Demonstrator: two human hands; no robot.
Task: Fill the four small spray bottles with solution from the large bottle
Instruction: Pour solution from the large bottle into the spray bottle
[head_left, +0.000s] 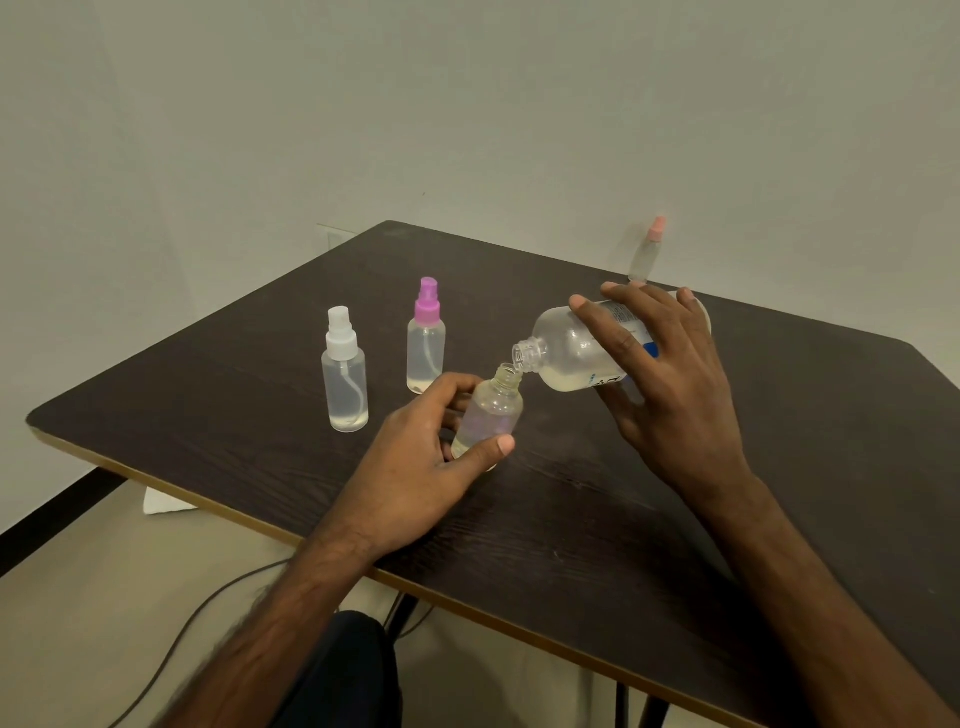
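One small clear uncapped spray bottle (492, 411) leans at frame centre, gripped by my left hand (415, 462). My right hand (670, 379) holds the large clear labelled bottle (566, 348) tipped, mouth at its neck. Left on the dark desk (208, 405) stand a white-capped bottle (345, 387) and a magenta-capped bottle (426, 356); a peach-capped bottle (647, 254) stands upper right.

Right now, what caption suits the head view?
Right hand tips large bottle over uncapped small bottle held by left hand.
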